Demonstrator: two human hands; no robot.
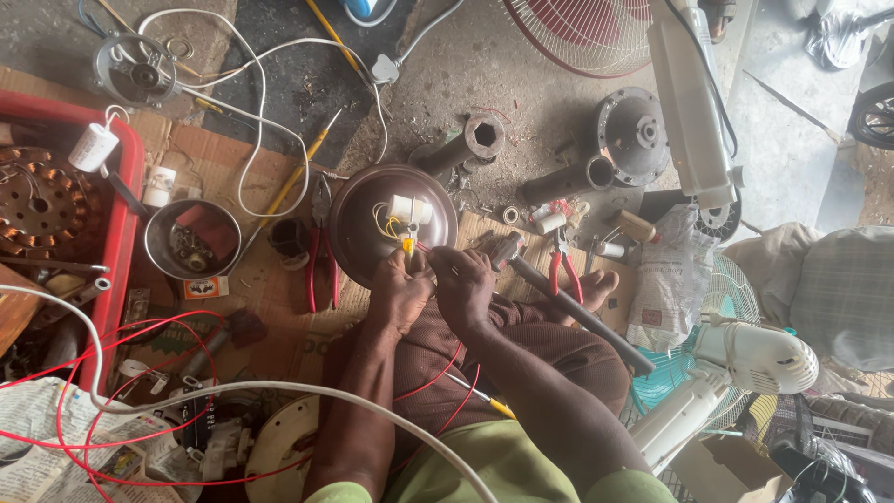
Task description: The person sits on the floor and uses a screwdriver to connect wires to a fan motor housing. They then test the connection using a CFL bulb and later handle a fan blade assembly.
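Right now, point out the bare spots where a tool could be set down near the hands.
Bare cardboard lies between the steel bowl and the brown dome. Bare concrete opens beyond the metal tubes. It is crowded right of the right hand, with red pliers and a hammer, and left of the left hand, with red wires.

Cluttered workshop floor in daylight.
Rough grey concrete floor [521,56], dusty and cracked; flattened brown cardboard [270,289] spread over it; 1 red plastic crate [123,214] at left, crumpled newspaper [37,438] lower left, a red-and-white fan grille [582,33] lying at top.
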